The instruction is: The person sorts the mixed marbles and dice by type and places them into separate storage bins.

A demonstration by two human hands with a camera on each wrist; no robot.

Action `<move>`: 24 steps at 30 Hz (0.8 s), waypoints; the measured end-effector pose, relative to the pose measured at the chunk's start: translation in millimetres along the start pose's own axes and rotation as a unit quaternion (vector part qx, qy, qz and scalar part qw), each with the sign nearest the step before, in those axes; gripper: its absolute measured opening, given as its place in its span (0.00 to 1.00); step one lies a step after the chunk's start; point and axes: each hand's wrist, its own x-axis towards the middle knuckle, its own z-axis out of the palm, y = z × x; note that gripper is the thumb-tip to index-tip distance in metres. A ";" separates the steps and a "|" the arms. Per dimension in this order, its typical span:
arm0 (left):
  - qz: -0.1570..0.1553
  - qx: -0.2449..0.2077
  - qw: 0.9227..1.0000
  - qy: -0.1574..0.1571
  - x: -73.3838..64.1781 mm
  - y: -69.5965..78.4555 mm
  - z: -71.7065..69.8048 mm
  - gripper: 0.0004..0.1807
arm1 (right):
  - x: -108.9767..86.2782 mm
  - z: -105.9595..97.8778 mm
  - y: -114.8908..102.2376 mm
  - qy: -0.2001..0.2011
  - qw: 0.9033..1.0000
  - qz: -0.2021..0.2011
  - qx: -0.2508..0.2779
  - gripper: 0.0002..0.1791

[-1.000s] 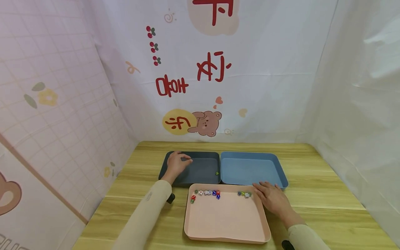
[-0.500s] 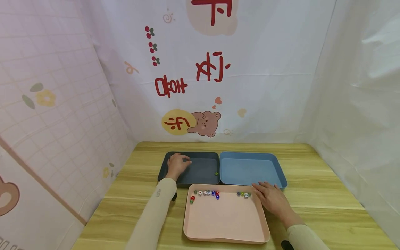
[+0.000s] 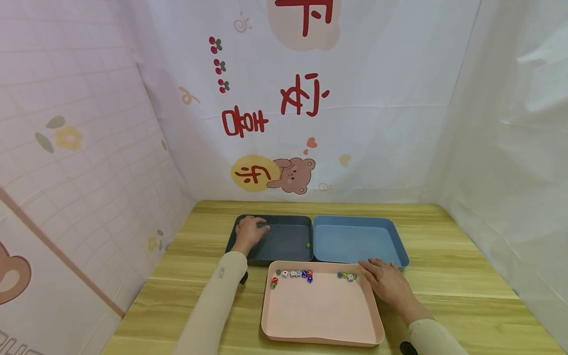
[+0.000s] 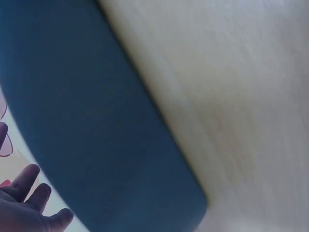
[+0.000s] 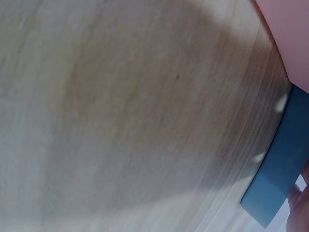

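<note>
My left hand (image 3: 249,233) is over the left part of the dark blue-grey tray (image 3: 290,250), its fingers loosely bent with thumb and forefinger apart. Nothing shows between the fingertips, and the left wrist view has the fingers (image 4: 38,195) spread beyond the tray's side wall. One green marble (image 3: 308,245) lies near that tray's right wall. My right hand (image 3: 390,283) rests at the far right corner of the pink tray (image 3: 321,315), fingers extended over its rim. Along the pink tray's far side are red, white and blue dice (image 3: 298,273) and several marbles (image 3: 344,275).
A lighter blue tray (image 3: 359,241) stands to the right of the dark one, holding nothing visible. All the trays sit on a wood-grain table (image 3: 448,276). Behind it hangs a white printed sheet (image 3: 377,123), with more sheeting at both sides.
My left thumb and forefinger, close together a second ago, are now a little farther apart. My right hand stays at the pink tray's corner, and the green marble has not moved.
</note>
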 end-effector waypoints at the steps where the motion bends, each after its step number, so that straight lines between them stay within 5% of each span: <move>1: 0.001 0.001 1.000 -0.001 0.1 -0.3 -1.5 0.18 | 0.0 0.0 0.0 -0.001 1.000 0.000 0.000 0.20; 8: 0.023 0.027 0.999 -0.025 -2.6 -1.5 -10.7 0.20 | 0.3 -0.7 -0.7 -0.004 1.000 -0.001 -0.001 0.19; 16: 0.095 0.039 0.993 -0.066 -16.6 -0.6 -26.8 0.20 | 0.6 -1.3 -1.5 -0.002 1.000 -0.003 -0.003 0.19; 24: 0.203 0.052 0.970 -0.126 -44.6 8.8 -39.1 0.19 | -0.2 -1.1 -0.8 -0.004 1.000 -0.001 -0.001 0.19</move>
